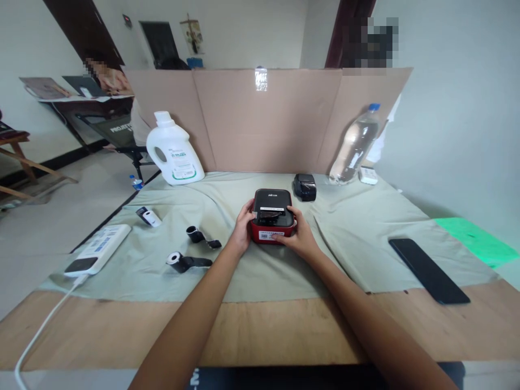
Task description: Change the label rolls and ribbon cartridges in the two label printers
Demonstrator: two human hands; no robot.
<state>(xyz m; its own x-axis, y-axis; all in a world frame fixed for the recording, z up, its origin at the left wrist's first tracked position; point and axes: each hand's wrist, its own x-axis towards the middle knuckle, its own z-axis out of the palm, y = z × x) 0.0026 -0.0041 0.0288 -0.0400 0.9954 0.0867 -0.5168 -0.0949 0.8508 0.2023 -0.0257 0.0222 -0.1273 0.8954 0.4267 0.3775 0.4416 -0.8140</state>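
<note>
Label text on the red and black printer point(273, 215) is too small to read; white cable point(38, 333) left of it runs off the bottom edge.

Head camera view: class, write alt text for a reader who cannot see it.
Two bare hands, left hand and right hand, grip a small red-and-black label printer on a grey-green cloth. Two label rolls lie left; a black phone lies right.

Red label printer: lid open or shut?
Shut. The black lid sits flat on the red label printer; left hand and right hand grip its sides.
</note>
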